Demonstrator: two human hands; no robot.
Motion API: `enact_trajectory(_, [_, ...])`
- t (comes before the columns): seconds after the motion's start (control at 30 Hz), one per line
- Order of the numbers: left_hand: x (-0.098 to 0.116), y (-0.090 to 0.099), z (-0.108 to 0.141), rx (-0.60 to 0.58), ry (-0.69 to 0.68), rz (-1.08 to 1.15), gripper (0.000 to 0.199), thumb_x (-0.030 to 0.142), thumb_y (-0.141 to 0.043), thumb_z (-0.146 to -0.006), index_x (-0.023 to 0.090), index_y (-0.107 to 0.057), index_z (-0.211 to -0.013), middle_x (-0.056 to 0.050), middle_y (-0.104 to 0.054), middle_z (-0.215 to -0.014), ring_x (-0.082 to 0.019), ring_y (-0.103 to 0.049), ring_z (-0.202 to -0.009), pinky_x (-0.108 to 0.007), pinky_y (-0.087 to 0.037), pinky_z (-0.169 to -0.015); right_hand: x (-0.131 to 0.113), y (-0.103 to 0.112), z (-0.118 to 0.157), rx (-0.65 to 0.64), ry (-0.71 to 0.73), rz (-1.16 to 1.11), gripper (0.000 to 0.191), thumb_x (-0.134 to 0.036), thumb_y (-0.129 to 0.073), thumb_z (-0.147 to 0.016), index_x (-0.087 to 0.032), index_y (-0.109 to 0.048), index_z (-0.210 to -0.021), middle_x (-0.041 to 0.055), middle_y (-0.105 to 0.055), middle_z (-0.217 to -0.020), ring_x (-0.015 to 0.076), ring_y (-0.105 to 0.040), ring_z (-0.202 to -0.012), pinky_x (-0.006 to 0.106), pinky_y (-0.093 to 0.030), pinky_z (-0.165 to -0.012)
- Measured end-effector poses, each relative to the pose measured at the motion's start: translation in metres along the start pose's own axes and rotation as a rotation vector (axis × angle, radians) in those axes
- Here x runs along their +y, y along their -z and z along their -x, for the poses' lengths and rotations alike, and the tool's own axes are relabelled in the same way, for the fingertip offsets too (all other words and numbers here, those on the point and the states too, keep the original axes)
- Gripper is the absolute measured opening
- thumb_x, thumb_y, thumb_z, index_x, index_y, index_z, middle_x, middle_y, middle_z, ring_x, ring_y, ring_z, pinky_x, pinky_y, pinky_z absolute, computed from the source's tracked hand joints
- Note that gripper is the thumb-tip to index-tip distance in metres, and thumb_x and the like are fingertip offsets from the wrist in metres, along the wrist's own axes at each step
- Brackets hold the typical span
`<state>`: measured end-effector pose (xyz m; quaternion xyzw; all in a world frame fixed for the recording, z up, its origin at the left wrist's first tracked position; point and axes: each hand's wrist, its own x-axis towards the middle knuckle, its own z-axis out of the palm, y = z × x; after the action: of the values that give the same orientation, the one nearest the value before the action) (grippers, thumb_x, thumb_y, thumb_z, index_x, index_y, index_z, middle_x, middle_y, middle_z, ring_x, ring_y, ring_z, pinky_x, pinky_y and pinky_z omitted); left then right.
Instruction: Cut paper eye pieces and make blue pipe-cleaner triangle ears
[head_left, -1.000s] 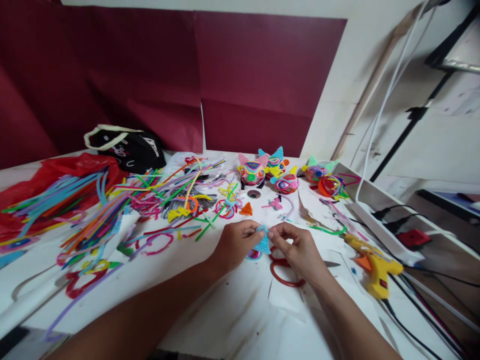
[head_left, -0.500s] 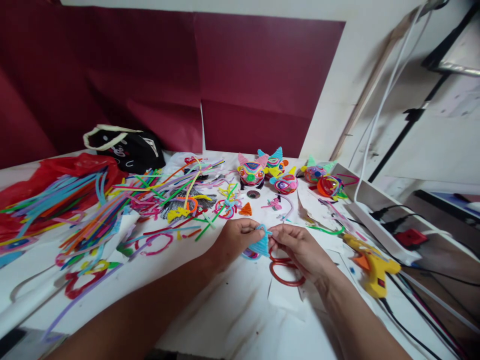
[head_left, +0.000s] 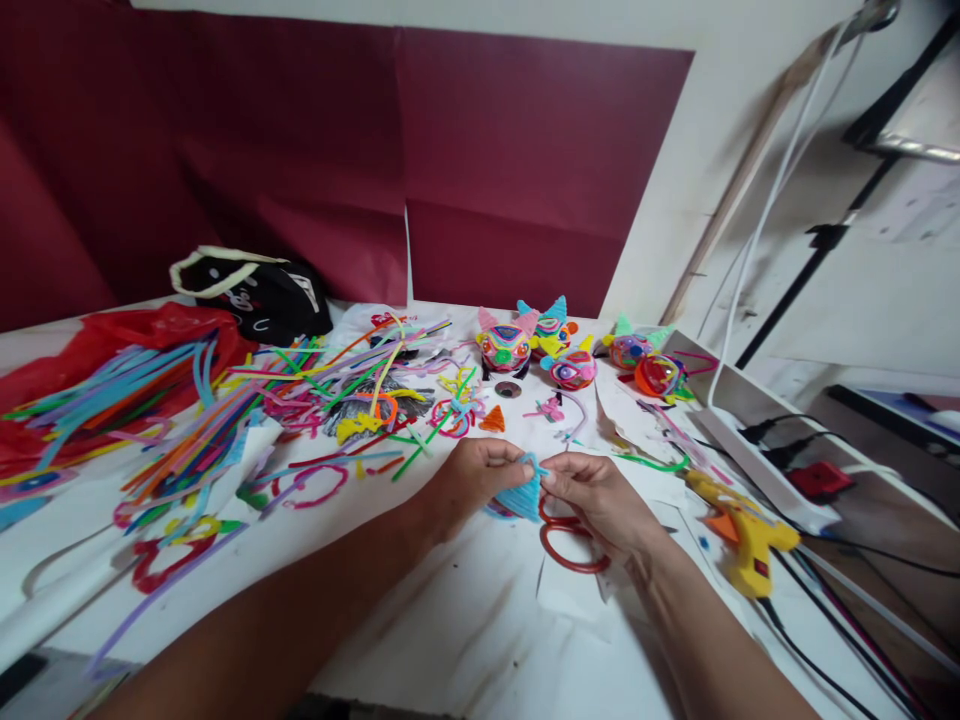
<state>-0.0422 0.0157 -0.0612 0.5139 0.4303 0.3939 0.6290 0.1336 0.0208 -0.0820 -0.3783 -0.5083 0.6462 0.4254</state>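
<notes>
"What do you have in your hands?"

"A blue piece (head_left: 519, 500), above the counter (head_left: 450, 640) in front of me. My left hand (head_left: 474, 487) is nearly closed, pinching its upper side between thumb and fingers and covering part of it. My right hand (head_left: 596, 497) is closed to a pinch at its loose end, by the top corner. The fingertips hide exactly where they grip."

"And under it?"

"Something round and multicoloured (head_left: 501, 513) peeks out below the blue piece. Too little shows for me to say what it is, or whether they touch."

"Are those scissors by your right hand?"

"Yes, the scissors (head_left: 576, 550) show red handles beside my palm. My hand and wrist cover most of the blades; only a bit of tip shows past my wrist."

"What about the rest?"

"The glue gun (head_left: 759, 545) lies to my right, near the power strip (head_left: 772, 475). An orange triangle (head_left: 493, 419) and a dark disc (head_left: 508, 390) lie beyond my hands. Behind are some colourful figures; the blue-eared one (head_left: 551, 325) is partly hidden by the pink-eared one (head_left: 504, 347). To my left, the pipe cleaners (head_left: 191, 440) overlap too much to count, some on a red bag (head_left: 127, 330) that the picture's edge cuts off."
</notes>
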Motion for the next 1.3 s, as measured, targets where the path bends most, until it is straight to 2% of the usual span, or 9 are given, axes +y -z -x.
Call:
enact_trajectory(0.23, [0.0,0.001,-0.001,-0.025,-0.013,-0.038,0.027,0.034,-0.07,-0.066,0.01,-0.064,-0.077,-0.006,-0.067,-0.067,-0.012,-0.06,-0.054,-0.023,-0.047,-0.053,0.0,0.001,0.0,0.0,0.002,0.072,0.026,-0.036,-0.079,-0.061,-0.017,-0.073,-0.076,0.0024,-0.068,-0.067,0.0101,-0.054,-0.055,0.023,-0.043,-0.055])
enact_trajectory(0.43, [-0.006,0.002,-0.004,0.016,-0.068,-0.131,0.024,0.032,-0.066,-0.068,0.01,-0.064,-0.078,-0.005,-0.066,-0.066,-0.012,-0.058,-0.053,-0.024,-0.047,-0.054,-0.003,-0.001,0.002,0.016,0.015,0.123,0.025,-0.039,-0.078,-0.062,-0.016,-0.072,-0.072,0.0014,-0.065,-0.061,0.0099,-0.052,-0.053,0.023,-0.04,-0.053])
enact_trajectory(0.73, [-0.008,0.0,0.002,0.091,-0.237,-0.447,0.018,0.025,-0.057,-0.071,0.012,-0.067,-0.078,-0.002,-0.062,-0.061,-0.01,-0.053,-0.053,-0.019,-0.039,-0.048,-0.006,-0.008,0.005,0.078,-0.032,0.159,0.033,-0.045,-0.078,-0.057,-0.015,-0.07,-0.068,0.0019,-0.063,-0.058,0.0088,-0.047,-0.047,0.022,-0.035,-0.046])
enact_trajectory(1.0, [-0.008,0.0,0.003,0.149,-0.401,-0.754,0.018,0.022,-0.053,-0.073,0.014,-0.069,-0.073,0.003,-0.052,-0.054,-0.008,-0.041,-0.052,-0.018,-0.029,-0.048,-0.003,-0.009,0.003,0.12,-0.079,0.113,0.028,-0.038,-0.08,-0.054,-0.014,-0.069,-0.063,0.0009,-0.06,-0.052,0.0077,-0.044,-0.044,0.023,-0.031,-0.046])
enact_trajectory(1.1, [-0.006,-0.001,0.002,0.132,-0.399,-0.769,0.018,0.022,-0.052,-0.074,0.014,-0.068,-0.072,0.002,-0.051,-0.055,-0.008,-0.04,-0.053,-0.018,-0.028,-0.048,-0.003,-0.009,0.003,0.11,-0.079,0.1,0.027,-0.036,-0.08,-0.055,-0.014,-0.068,-0.062,0.001,-0.06,-0.053,0.0077,-0.044,-0.045,0.023,-0.03,-0.046])
enact_trajectory(1.3, [-0.003,0.005,0.001,0.035,-0.298,-0.624,0.015,0.023,-0.053,-0.074,0.013,-0.064,-0.073,0.003,-0.048,-0.055,-0.008,-0.04,-0.051,-0.018,-0.028,-0.047,-0.002,-0.01,0.003,0.098,-0.052,0.081,0.029,-0.037,-0.08,-0.055,-0.014,-0.064,-0.063,-0.002,-0.055,-0.052,0.0065,-0.04,-0.044,0.021,-0.026,-0.045])
